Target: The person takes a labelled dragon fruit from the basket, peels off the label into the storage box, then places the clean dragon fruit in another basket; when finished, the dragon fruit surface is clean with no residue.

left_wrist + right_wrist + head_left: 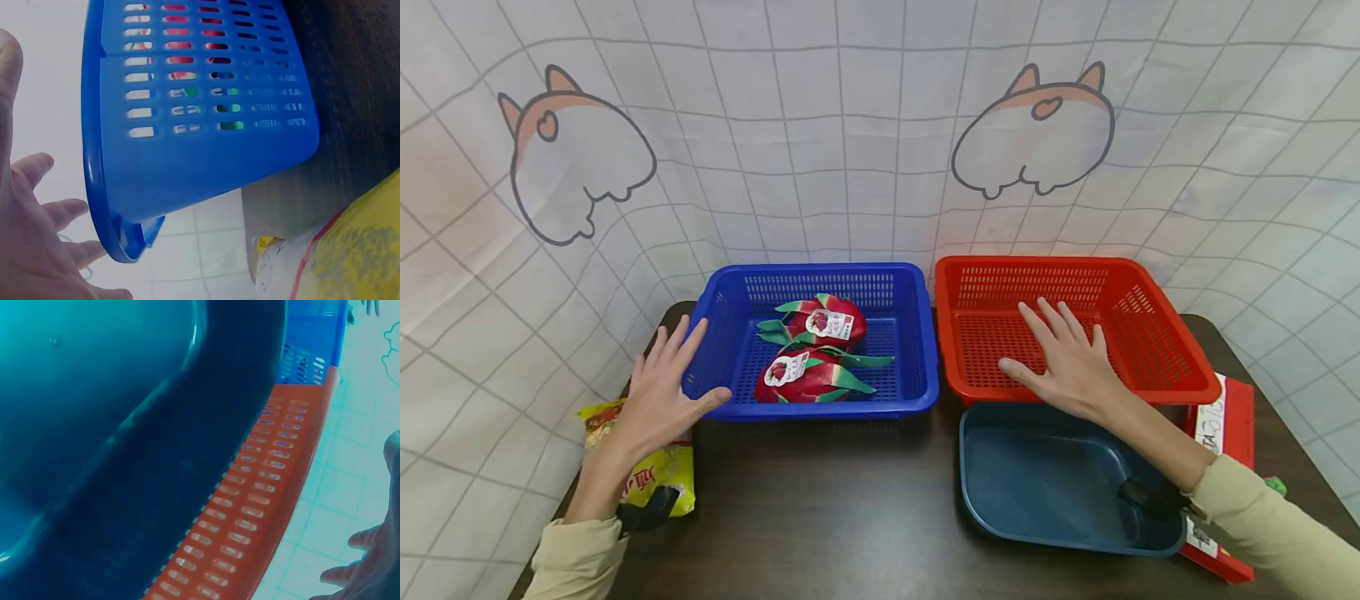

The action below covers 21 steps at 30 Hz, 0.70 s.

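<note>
Two red dragon fruits with green tips lie in the blue basket (857, 408): one dragon fruit (831, 323) toward the back, the other dragon fruit (805, 377) in front, both with white labels. Beside the basket's left rim, my left hand (662, 396) has its fingers spread and holds nothing. My right hand (1067, 362), fingers also spread, is over the front of the red basket (1150, 333), which has nothing in it. Under my right forearm stands a dark blue tub (1037, 475). Whether either hand touches a rim is hard to tell.
A yellow snack bag (666, 475) lies on the dark table (820, 500) at the left, partly behind my left wrist. At the right edge, a red and white box (1236, 417) sits partly under my right arm. A white grid-patterned cloth (865, 150) hangs behind the baskets.
</note>
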Available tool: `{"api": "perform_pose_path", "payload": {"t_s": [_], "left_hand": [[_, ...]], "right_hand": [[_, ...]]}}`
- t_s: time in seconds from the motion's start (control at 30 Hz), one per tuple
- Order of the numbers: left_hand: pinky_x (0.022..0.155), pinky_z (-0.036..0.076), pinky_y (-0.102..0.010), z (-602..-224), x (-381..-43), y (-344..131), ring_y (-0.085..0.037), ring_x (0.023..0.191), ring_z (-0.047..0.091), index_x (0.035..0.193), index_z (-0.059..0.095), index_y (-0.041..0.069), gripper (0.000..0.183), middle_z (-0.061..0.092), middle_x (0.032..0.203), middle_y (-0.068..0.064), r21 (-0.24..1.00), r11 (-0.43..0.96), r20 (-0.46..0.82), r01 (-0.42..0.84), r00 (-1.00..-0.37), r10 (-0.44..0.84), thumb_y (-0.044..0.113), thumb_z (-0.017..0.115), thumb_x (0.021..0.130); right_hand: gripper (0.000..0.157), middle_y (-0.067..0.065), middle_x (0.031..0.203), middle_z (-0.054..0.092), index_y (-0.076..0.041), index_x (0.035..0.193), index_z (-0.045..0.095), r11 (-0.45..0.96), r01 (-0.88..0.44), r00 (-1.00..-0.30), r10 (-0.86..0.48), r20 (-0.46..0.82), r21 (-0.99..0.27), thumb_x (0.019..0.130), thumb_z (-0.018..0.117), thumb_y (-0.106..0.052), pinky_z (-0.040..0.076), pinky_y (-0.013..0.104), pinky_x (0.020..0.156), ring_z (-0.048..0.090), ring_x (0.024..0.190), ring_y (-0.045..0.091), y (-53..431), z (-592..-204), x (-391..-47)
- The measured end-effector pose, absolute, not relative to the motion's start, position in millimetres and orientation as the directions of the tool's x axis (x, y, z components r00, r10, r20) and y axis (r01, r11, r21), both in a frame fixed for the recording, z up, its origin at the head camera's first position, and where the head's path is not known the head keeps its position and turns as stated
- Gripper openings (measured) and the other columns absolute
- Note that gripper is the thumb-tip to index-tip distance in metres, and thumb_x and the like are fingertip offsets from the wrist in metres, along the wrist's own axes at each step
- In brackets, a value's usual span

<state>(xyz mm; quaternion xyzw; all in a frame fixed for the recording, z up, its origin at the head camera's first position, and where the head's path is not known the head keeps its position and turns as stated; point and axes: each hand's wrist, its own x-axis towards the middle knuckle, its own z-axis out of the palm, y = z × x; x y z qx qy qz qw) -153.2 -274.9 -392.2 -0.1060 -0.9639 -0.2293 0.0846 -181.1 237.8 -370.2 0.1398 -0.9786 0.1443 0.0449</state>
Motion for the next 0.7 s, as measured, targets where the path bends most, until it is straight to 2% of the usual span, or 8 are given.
{"api": "perform_pose_path", "payload": {"t_s": [0.2, 0.37, 0.5, 0.7], "left_hand": [[0.108, 0.002, -0.078, -399, -156, -279, -0.05, 0.148, 0.0, 0.157, 0.013, 0.02, 0.094, 0.006, 0.163, -0.02, 0.521, 0.817, 0.228, 0.245, -0.963, 0.144, 0.051, 0.065, 0.085], [0.103, 0.005, -0.082, -405, -156, -283, -0.048, 0.148, -0.003, 0.157, 0.012, 0.02, 0.095, 0.003, 0.164, -0.018, 0.612, 0.756, 0.203, 0.232, -0.97, 0.133, 0.044, 0.068, 0.084], [0.1, 0.009, -0.084, -404, -156, -286, -0.045, 0.149, -0.004, 0.157, 0.008, 0.028, 0.097, 0.0, 0.165, -0.013, 0.651, 0.727, 0.19, 0.219, -0.974, 0.124, 0.043, 0.069, 0.084], [0.098, 0.016, -0.083, -406, -154, -293, -0.048, 0.148, 0.004, 0.156, 0.005, 0.036, 0.099, -0.004, 0.165, -0.008, 0.702, 0.684, 0.162, 0.198, -0.98, 0.116, 0.036, 0.072, 0.082]], "right_hand": [[0.083, 0.021, 0.158, 0.026, -0.013, 0.153, 0.028, 0.881, -0.349, -0.935, -0.302, 0.187, -0.32, 0.087, 0.06, -0.053, 0.012, 0.075, 0.11, 0.021, 0.145, 0.045, 230, -365, -179], [0.078, 0.019, 0.155, 0.033, -0.012, 0.15, 0.035, 0.837, -0.399, -0.916, -0.348, 0.199, -0.373, 0.086, 0.064, -0.046, 0.019, 0.07, 0.112, 0.027, 0.143, 0.042, 217, -359, -174], [0.077, 0.015, 0.156, 0.034, -0.016, 0.15, 0.036, 0.808, -0.434, -0.901, -0.39, 0.19, -0.399, 0.085, 0.066, -0.047, 0.024, 0.068, 0.111, 0.029, 0.143, 0.039, 199, -351, -174], [0.08, 0.012, 0.156, 0.034, -0.019, 0.15, 0.036, 0.762, -0.492, -0.866, -0.478, 0.146, -0.42, 0.084, 0.066, -0.051, 0.029, 0.067, 0.11, 0.032, 0.143, 0.035, 170, -343, -179]]}}
